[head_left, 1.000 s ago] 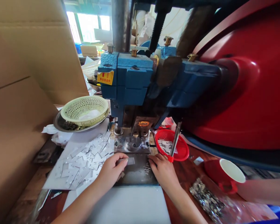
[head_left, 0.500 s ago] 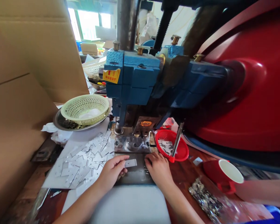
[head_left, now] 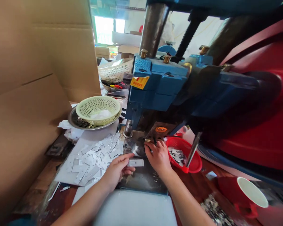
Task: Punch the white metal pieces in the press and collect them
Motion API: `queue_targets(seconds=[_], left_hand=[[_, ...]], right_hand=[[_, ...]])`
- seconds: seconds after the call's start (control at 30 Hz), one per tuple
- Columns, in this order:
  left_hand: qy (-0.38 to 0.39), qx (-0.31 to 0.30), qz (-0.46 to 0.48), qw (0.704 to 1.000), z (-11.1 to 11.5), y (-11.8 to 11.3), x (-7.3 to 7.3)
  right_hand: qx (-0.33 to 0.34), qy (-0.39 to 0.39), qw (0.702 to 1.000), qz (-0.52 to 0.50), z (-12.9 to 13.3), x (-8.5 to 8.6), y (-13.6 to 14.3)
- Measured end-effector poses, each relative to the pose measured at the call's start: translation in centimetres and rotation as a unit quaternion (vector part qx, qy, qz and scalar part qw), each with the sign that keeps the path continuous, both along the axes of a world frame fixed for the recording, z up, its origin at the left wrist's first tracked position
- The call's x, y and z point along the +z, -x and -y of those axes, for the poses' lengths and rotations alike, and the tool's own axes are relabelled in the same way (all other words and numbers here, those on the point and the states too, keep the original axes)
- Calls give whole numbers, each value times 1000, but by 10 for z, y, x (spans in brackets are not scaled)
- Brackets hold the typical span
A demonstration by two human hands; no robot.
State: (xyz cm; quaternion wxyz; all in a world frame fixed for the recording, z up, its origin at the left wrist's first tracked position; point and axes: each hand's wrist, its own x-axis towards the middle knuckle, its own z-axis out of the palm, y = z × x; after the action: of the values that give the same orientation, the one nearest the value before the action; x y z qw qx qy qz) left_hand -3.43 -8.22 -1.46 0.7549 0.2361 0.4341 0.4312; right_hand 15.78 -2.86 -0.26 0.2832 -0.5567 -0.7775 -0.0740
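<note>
My left hand (head_left: 119,171) pinches a flat metal plate (head_left: 136,163) with small holes between thumb and fingers, held just in front of the press die. My right hand (head_left: 158,158) reaches to the right side of the metal die (head_left: 135,147), thumb and forefinger bent together at the die; whatever they hold is too small to make out. Tiny metal pieces (head_left: 155,176) lie on the dark steel plate (head_left: 141,183) below my right hand. Many similar flat plates (head_left: 96,160) are heaped to the left of my left hand.
The blue press head (head_left: 159,83) hangs over the die. At right are a red basket (head_left: 198,161) of plates, a metal rod (head_left: 193,150), a red mug (head_left: 231,191) and small metal parts (head_left: 215,208). A green basket (head_left: 97,105) and cardboard (head_left: 68,56) stand left.
My right hand has moved forward from the small pieces on the steel plate to the die. My left hand still holds the plate, and the camera view has shifted left.
</note>
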Motion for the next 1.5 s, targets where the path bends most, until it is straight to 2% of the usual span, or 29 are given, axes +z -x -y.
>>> queue_targets(seconds=[0.1, 0.23, 0.3, 0.33, 0.37, 0.4, 0.47, 0.53, 0.57, 0.6, 0.63, 0.67, 0.73, 0.83, 1.0, 1.1, 1.2, 1.3, 1.37, 1.5], left_hand=[[16, 11, 25, 1000, -2, 1, 6], [29, 19, 48, 998, -2, 2, 10], [32, 17, 56, 998, -1, 3, 8], [32, 16, 59, 998, -1, 3, 6], [33, 14, 63, 997, -1, 4, 5], [32, 12, 66, 997, -1, 4, 4], [29, 7, 71, 997, -1, 4, 2], [26, 6, 71, 997, -1, 4, 3], [22, 5, 71, 997, 0, 4, 3], [16, 4, 73, 997, 0, 4, 4], [7, 2, 76, 997, 1, 3, 5], [-2, 0, 77, 997, 1, 3, 6], [-16, -4, 70, 997, 2, 2, 8], [-39, -7, 25, 999, 1, 0, 10], [-98, -38, -135, 985, -3, -2, 12], [-167, -56, -259, 950, -10, -8, 19], [-262, -65, -364, 891, -25, -19, 30], [-330, -55, -439, 834, -47, -31, 35], [-349, -37, -466, 812, -61, -38, 32], [-346, -24, -454, 820, -81, -43, 16]], right_hand=[[32, 10, 999, -16, 6, 0, -6], [56, 38, 993, -99, 18, 5, -10], [32, 85, 981, -170, 26, 7, -7], [21, 135, 967, -216, 31, 8, -4], [16, 203, 940, -273, 35, 9, -1], [16, 282, 898, -338, 40, 10, 4], [21, 420, 778, -466, 49, 10, 13], [15, 483, 666, -568, 55, 12, 20], [9, 490, 628, -604, 57, 13, 22], [5, 490, 602, -630, 58, 14, 24], [4, 487, 588, -646, 59, 14, 24], [4, 482, 586, -652, 59, 15, 24], [6, 463, 614, -639, 59, 14, 22], [6, 413, 690, -594, 59, 9, 19], [24, 358, 773, -523, 60, 0, 14], [23, 310, 834, -456, 57, -1, 10], [5, 239, 891, -386, 44, -2, 5], [-11, 159, 926, -341, 24, -3, 2], [-16, 124, 940, -318, 10, -5, 0], [-29, 111, 946, -302, -9, -10, -1]])
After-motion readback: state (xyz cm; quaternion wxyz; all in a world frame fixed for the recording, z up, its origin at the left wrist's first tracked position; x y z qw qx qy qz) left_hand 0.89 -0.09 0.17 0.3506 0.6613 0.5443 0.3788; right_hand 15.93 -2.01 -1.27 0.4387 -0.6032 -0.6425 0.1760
